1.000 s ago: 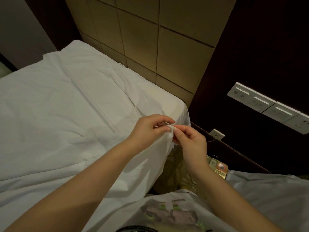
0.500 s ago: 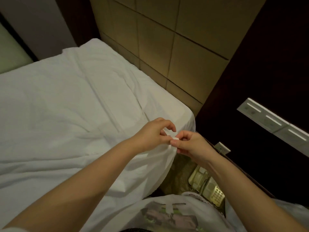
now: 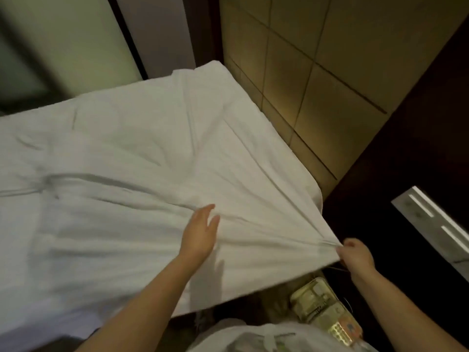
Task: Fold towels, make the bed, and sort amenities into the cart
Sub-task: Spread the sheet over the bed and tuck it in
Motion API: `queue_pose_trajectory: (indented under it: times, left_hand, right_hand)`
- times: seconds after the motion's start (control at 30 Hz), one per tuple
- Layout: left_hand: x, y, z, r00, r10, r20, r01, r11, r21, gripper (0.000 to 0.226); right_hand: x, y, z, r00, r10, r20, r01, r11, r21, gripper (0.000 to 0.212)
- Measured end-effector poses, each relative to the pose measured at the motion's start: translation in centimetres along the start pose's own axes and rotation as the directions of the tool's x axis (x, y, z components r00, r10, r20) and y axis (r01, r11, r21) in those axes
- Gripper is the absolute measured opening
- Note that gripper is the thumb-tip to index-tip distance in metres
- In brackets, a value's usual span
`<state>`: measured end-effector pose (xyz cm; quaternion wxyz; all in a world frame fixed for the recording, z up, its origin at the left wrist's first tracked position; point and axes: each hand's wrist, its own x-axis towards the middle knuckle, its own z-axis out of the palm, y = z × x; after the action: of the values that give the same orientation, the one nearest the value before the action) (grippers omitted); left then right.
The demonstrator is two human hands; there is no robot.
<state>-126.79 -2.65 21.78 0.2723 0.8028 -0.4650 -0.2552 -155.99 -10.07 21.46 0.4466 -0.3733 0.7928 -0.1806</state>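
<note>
Diagonally, sheet corner (image 3: 326, 243) toward right hand (image 3: 356, 255)

- The sheet (image 3: 121, 174) lies on the bed (image 3: 313, 191) and fills the left and middle.
- The left hand (image 3: 200, 237) rests flat on the sheet, near its right corner.
- The right hand (image 3: 355, 252) pinches that corner, out past the bed's right edge.
- The wall (image 3: 317, 72) stands behind the bed.
- The phone (image 3: 322, 308) lies below the right hand, beside the bed.
- The switches (image 3: 436, 224) sit far right, apart from the bed.
</note>
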Motion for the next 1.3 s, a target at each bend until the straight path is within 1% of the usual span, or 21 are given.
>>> queue_pose_trajectory:
  times: [0.03, 0.07, 0.1, 0.13, 0.2, 0.23, 0.27, 0.3, 0.37, 0.4, 0.43, 0.47, 0.5, 0.6, 0.67, 0.8, 0.87, 0.97, 1.07, 1.23, 1.3]
  left_hand:
    - [-0.8, 0.2, 1.4, 0.998, 0.029, 0.056, -0.030, 0.999, 0.023, 0.039]
    - [-1.6, 0.5, 2.6, 0.995, 0.039, 0.095, -0.043, 0.999, 0.034, 0.039]
    - [-2.2, 0.7, 3.7, 0.991, 0.044, 0.127, -0.050, 0.998, 0.048, 0.040]
    - [-2.7, 0.9, 4.8, 0.986, 0.045, 0.162, -0.056, 0.996, 0.064, 0.040]
    - [-3.4, 1.6, 6.4, 0.973, 0.051, 0.226, -0.072, 0.994, 0.087, 0.042]
    - [-3.5, 2.1, 7.0, 0.966, 0.056, 0.252, -0.084, 0.991, 0.105, 0.041]
    - [-3.4, 2.6, 7.4, 0.960, 0.065, 0.273, -0.102, 0.987, 0.122, 0.041]
    - [-3.1, 2.9, 7.7, 0.955, 0.084, 0.284, -0.124, 0.984, 0.128, 0.040]
    - [-2.9, 3.4, 8.2, 0.948, 0.130, 0.291, -0.165, 0.981, 0.099, 0.042]
    - [-2.9, 3.7, 8.5, 0.943, 0.157, 0.293, -0.191, 0.978, 0.088, 0.043]
    - [-2.9, 3.9, 8.8, 0.937, 0.186, 0.297, -0.220, 0.972, 0.085, 0.043]
    - [-2.8, 4.2, 9.3, 0.928, 0.209, 0.309, -0.245, 0.966, 0.083, 0.043]
    - [-2.9, 4.7, 9.7, 0.917, 0.224, 0.329, -0.263, 0.962, 0.078, 0.043]
    - [-3.2, 6.9, 11.3, 0.868, 0.271, 0.416, -0.322, 0.945, 0.056, 0.046]
    - [-3.3, 8.6, 12.3, 0.823, 0.336, 0.458, -0.394, 0.918, 0.036, 0.050]
    - [-3.5, 12.3, 14.4, 0.742, 0.459, 0.489, -0.522, 0.853, -0.008, 0.055]
    - [-3.8, 13.9, 15.5, 0.693, 0.509, 0.510, -0.573, 0.819, -0.037, 0.049]
    - [-4.0, 15.5, 16.8, 0.640, 0.615, 0.460, -0.698, 0.716, 0.014, 0.034]
    - [-3.5, 16.5, 16.9, 0.649, 0.645, 0.404, -0.717, 0.696, 0.040, 0.029]
    - [-0.9, 16.1, 16.1, 0.745, 0.594, 0.305, -0.649, 0.751, 0.122, 0.024]
    - [0.2, 16.3, 16.0, 0.720, 0.606, 0.337, -0.675, 0.724, 0.140, 0.021]
  right_hand:
    - [0.9, 2.1, -0.3, 0.998, 0.054, -0.034, -0.056, 0.998, -0.032, 0.034]
    - [1.0, 2.8, 0.0, 0.999, 0.018, -0.035, -0.020, 0.999, -0.043, 0.030]
    - [0.8, 2.2, 0.8, 0.996, -0.090, 0.010, 0.090, 0.996, -0.022, 0.019]
    - [0.3, 1.0, 1.5, 0.972, -0.207, 0.110, 0.209, 0.978, -0.005, 0.005]
    - [-1.4, -2.0, 2.2, 0.824, -0.473, 0.313, 0.468, 0.879, 0.093, 0.024]
    - [-1.8, -2.5, 1.6, 0.773, -0.540, 0.332, 0.533, 0.838, 0.121, 0.028]
    - [-1.1, -1.9, 0.2, 0.785, -0.553, 0.280, 0.550, 0.830, 0.096, 0.027]
    - [0.2, -0.3, -1.8, 0.834, -0.526, 0.166, 0.525, 0.849, 0.050, 0.023]
    - [2.6, 4.6, -6.3, 0.955, -0.297, -0.028, 0.286, 0.939, -0.189, 0.010]
    - [3.0, 6.6, -7.8, 0.977, -0.199, -0.081, 0.171, 0.948, -0.268, 0.007]
    - [3.0, 7.6, -8.2, 0.978, -0.177, -0.107, 0.138, 0.945, -0.298, 0.007]
    - [2.5, 7.4, -7.7, 0.974, -0.207, -0.090, 0.171, 0.938, -0.301, 0.009]
    - [1.8, 6.7, -6.8, 0.958, -0.283, -0.039, 0.262, 0.926, -0.271, 0.012]
    - [-1.2, 3.8, -4.9, 0.823, -0.545, 0.159, 0.567, 0.804, -0.179, 0.017]
    - [-2.4, 3.4, -5.8, 0.772, -0.613, 0.166, 0.634, 0.762, -0.135, 0.020]
    - [-3.0, 5.2, -9.2, 0.793, -0.600, 0.107, 0.608, 0.791, -0.065, 0.020]
    - [-3.2, 5.6, -10.0, 0.795, -0.600, 0.092, 0.606, 0.794, -0.052, 0.022]
    - [-3.5, 5.7, -10.6, 0.802, -0.594, 0.061, 0.596, 0.802, -0.027, 0.025]
    - [-3.5, 5.5, -11.2, 0.808, -0.587, 0.051, 0.589, 0.808, -0.007, 0.023]
    - [-3.3, 4.9, -11.3, 0.831, -0.556, 0.020, 0.557, 0.831, -0.003, 0.021]
    - [-3.0, 4.3, -11.0, 0.842, -0.539, 0.010, 0.539, 0.842, 0.000, 0.021]
